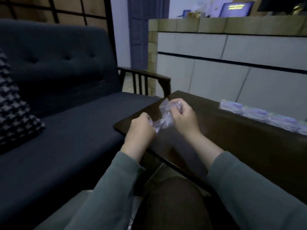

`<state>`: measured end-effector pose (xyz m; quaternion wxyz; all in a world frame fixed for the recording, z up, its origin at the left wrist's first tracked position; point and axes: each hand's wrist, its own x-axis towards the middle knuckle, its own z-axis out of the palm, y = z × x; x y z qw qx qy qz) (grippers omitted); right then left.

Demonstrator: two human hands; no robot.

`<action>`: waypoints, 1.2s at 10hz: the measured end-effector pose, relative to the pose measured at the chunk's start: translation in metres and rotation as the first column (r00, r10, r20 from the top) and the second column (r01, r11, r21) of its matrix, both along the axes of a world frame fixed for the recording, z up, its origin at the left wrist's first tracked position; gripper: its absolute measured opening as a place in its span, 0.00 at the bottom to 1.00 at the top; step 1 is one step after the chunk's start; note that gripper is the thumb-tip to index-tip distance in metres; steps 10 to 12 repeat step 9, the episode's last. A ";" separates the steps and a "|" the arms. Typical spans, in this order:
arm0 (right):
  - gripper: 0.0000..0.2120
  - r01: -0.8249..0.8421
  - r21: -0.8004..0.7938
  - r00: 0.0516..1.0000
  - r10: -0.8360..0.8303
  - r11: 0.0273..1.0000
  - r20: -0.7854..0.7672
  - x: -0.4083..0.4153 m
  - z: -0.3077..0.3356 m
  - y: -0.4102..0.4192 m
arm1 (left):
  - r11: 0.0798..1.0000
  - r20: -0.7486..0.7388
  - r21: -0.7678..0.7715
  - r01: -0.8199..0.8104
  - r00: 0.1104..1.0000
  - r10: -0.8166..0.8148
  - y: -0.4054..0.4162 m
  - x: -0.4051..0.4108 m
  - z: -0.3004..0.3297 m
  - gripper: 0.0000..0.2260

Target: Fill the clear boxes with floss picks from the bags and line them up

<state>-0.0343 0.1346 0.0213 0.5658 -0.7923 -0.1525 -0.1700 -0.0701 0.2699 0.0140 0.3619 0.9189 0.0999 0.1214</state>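
A crumpled clear plastic bag (163, 121) stretches between both hands above the left corner of the dark table (232, 146). My left hand (139, 128) grips the bag's lower end. My right hand (183, 115) grips its upper end, fingers curled round something purplish; whether that is floss picks or a box is too blurred to tell. A row of several clear boxes (259, 114) with purple contents is lined up along the table's far right edge.
A dark blue sofa (66, 97) fills the left, with a checked cushion (15, 110) on it and a wooden armrest (149, 78) near the table. My knee (174, 205) is below the table edge. A white panelled counter (232, 63) stands behind.
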 end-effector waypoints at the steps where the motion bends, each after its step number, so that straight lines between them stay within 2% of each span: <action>1: 0.14 -0.215 -0.054 0.974 0.210 0.975 -0.084 -0.025 0.007 0.068 | 0.993 0.035 -0.027 -0.114 0.993 0.115 0.058 -0.048 -0.006 0.04; 2: 0.15 -0.434 -0.479 0.900 0.392 0.763 -0.191 -0.050 -0.009 0.128 | 0.979 -0.085 0.031 -0.202 0.975 0.204 0.110 -0.091 -0.023 0.03; 3: 0.15 -0.570 -0.641 0.816 0.443 0.514 -0.371 -0.070 -0.039 0.174 | 0.971 -0.253 0.067 -0.228 0.938 0.238 0.149 -0.128 -0.045 0.04; 4: 0.12 -0.752 -0.452 0.649 0.417 0.480 -0.636 -0.088 -0.070 0.201 | 0.973 -0.414 0.092 -0.212 0.881 0.231 0.181 -0.156 -0.072 0.03; 5: 0.13 -0.782 -0.096 0.399 0.376 0.616 -0.837 -0.098 -0.102 0.204 | 0.981 -0.491 0.066 -0.181 0.851 0.189 0.202 -0.172 -0.095 0.02; 6: 0.10 -0.799 -0.029 0.312 0.372 0.601 -0.874 -0.102 -0.133 0.202 | 0.985 -0.569 -0.091 -0.149 0.819 0.071 0.207 -0.178 -0.107 0.06; 7: 0.15 -0.805 -0.070 0.341 0.364 0.589 -0.867 -0.109 -0.145 0.200 | 0.981 -0.648 -0.150 -0.121 0.761 -0.005 0.205 -0.177 -0.121 0.09; 8: 0.21 -0.855 -0.249 0.401 0.275 0.455 -0.874 -0.119 -0.149 0.204 | 0.998 -0.718 -0.055 -0.003 0.695 -0.037 0.206 -0.173 -0.141 0.23; 9: 0.21 -0.756 -0.477 0.622 0.262 0.448 -0.738 -0.117 -0.158 0.215 | 0.999 -0.699 0.037 0.032 0.716 0.003 0.212 -0.168 -0.151 0.31; 12: 0.21 -0.756 -0.477 0.622 0.262 0.448 -0.738 -0.117 -0.158 0.215 | 0.999 -0.699 0.037 0.032 0.716 0.003 0.212 -0.168 -0.151 0.31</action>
